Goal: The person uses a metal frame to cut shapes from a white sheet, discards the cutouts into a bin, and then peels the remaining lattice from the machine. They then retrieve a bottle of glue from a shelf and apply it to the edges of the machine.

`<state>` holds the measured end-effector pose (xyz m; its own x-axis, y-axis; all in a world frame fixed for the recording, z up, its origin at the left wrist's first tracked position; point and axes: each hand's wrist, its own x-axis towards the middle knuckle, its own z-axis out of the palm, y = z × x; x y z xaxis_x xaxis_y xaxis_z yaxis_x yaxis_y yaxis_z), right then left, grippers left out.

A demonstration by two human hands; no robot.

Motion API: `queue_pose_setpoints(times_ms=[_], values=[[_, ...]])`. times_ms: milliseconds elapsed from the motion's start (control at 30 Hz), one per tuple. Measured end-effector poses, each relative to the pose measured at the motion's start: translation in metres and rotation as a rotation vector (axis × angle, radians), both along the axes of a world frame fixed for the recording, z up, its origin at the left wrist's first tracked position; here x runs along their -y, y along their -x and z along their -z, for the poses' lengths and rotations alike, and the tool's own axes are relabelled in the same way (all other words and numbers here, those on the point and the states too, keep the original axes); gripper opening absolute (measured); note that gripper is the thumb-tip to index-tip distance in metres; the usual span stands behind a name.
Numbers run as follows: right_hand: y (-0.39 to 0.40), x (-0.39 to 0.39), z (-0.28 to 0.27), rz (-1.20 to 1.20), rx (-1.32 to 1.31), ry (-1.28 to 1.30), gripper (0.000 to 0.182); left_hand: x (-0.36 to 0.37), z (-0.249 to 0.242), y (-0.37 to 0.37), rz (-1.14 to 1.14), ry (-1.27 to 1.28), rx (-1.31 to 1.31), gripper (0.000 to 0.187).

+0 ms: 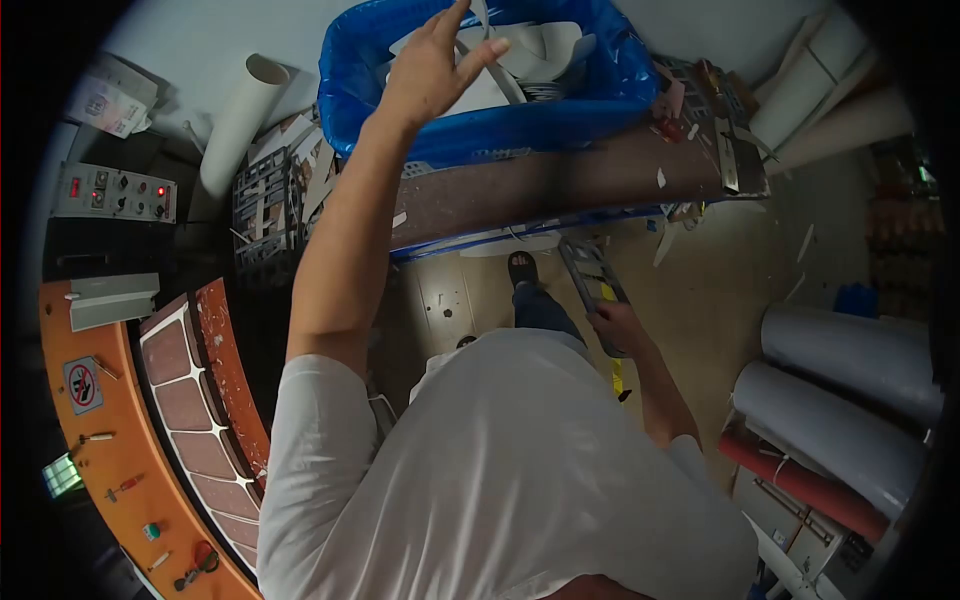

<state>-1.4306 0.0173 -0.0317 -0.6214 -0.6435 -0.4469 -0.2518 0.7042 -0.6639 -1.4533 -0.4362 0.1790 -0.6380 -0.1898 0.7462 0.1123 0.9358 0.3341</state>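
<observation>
My left hand (425, 75) reaches over the blue plastic-lined bin (480, 128), thumb spread away from the fingers. White cut sheet pieces (540, 55) lie inside the bin, and a narrow white strip (484, 14) stands up right beside my fingers. Low at my right side, my right hand (615, 328) is closed round the lower end of a long grey slotted frame (590, 275). The frame's upper end points toward the brown bench. Something yellow (616, 375) hangs just below that hand.
The bin rests on a brown bench (600, 180). Slotted dark frames (265, 195) are stacked left of it. A control panel (118, 192) and an orange machine table (95, 420) with brown segmented pads (187, 402) stand at left. Large rolls (830, 420) lie at right.
</observation>
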Motion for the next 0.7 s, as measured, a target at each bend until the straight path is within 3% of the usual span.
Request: queue_pose_setpoints(times_ms=[33,100,300,467,600,700], values=[[0.020,0.013,0.000,-0.112,-0.007,0.008,0.029,0.001,0.006,0.014,0.050,0.014,-0.082,0.059],[0.062,0.047,0.003,-0.313,-0.017,0.004,0.028,-0.002,0.028,-0.002,0.066,-0.246,0.084,0.057],[0.141,0.188,0.052,-0.897,-0.188,0.058,0.026,-0.047,0.170,-0.147,-0.382,-0.707,0.396,0.045],[0.168,0.275,0.141,-1.190,-0.291,0.107,0.022,-0.181,0.217,-0.298,-0.834,-1.091,0.813,0.047],[0.190,0.297,0.202,-1.317,-0.390,0.110,0.022,-0.279,0.231,-0.369,-1.285,-1.207,1.049,0.053],[0.206,0.315,0.202,-1.375,-0.461,-0.054,0.023,-0.328,0.238,-0.387,-1.291,-1.461,1.096,0.051]])
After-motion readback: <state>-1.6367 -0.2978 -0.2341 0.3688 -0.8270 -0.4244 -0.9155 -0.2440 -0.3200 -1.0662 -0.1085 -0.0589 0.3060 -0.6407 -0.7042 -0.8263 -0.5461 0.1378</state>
